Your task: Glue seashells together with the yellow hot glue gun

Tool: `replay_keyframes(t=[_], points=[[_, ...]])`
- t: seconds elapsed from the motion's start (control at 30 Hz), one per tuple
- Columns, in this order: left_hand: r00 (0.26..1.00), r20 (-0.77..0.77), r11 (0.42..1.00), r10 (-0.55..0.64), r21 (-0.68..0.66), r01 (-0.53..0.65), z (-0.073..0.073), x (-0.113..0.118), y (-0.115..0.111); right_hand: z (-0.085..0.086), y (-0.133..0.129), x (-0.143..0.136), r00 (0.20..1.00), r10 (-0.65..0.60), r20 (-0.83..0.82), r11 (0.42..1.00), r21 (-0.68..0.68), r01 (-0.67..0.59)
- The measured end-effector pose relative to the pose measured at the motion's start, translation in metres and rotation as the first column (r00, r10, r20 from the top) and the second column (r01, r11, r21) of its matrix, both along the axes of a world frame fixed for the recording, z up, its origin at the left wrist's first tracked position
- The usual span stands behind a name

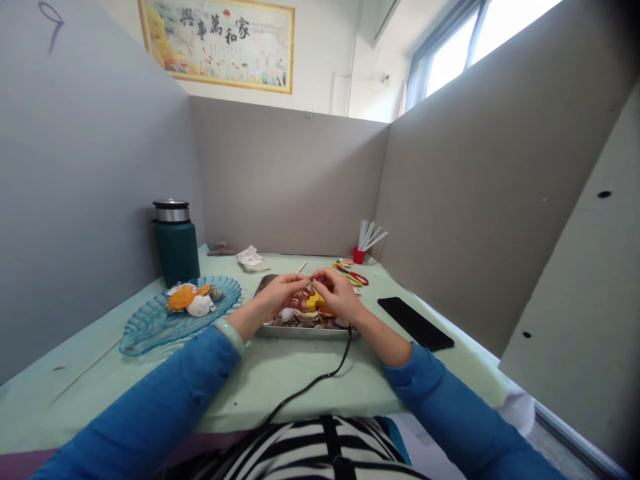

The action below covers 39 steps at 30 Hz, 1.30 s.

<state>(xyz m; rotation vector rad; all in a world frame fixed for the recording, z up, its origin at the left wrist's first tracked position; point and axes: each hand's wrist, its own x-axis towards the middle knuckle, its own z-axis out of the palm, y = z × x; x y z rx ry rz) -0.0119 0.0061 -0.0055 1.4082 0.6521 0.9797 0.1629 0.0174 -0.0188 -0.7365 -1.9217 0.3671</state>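
Note:
Both hands meet over a metal tray [300, 331] of shells and small stones. Between the fingertips is a small whitish piece [310, 285], too small to name. My left hand [283, 295] pinches it from the left, a pale bangle on the wrist. From the right, my right hand [337, 293] pinches the same piece, fingers closed. Below and between the hands, a yellow tool [315, 301] lies in the tray, partly hidden by them. A black cord [320, 379] runs from the tray's right side toward my lap.
A blue shell-shaped dish [150, 333] with shells and a green bottle [177, 250] stand left. On the right lie a black phone-like slab [415, 323] and scissors [357, 278]. Farther back are a red cup [359, 255] of glue sticks and crumpled tissue [251, 259]. Grey partitions enclose the table.

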Motion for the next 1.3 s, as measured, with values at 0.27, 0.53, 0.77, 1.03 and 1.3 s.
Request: replay_keyframes(t=[0.27,0.53,0.77,1.03,1.3], points=[[1.000,-0.005,1.000,-0.011,0.016,0.011,0.0006,-0.0005,-0.0007,-0.0002,0.0051,-0.0001,0.997,0.058,-0.059,0.991,-0.119,-0.065],[1.000,-0.019,1.000,-0.006,0.000,0.006,0.0027,-0.0012,-0.0029,0.0024,0.0041,0.0024,0.993,0.104,-0.054,0.982,-0.151,-0.111],[0.999,-0.007,0.999,-0.054,-0.008,0.054,0.0004,-0.0027,0.0000,0.0056,0.0005,0.0035,0.967,0.235,-0.101,0.950,-0.186,-0.250],[0.995,0.032,0.995,-0.096,-0.010,0.097,0.0022,-0.0007,-0.0022,0.0046,0.0008,0.0027,0.970,0.211,-0.118,0.968,-0.114,-0.224],[0.997,0.010,0.997,-0.071,-0.014,0.072,0.0037,0.0011,-0.0035,0.0001,0.0043,0.0026,0.993,0.114,-0.037,0.992,-0.049,-0.116]])
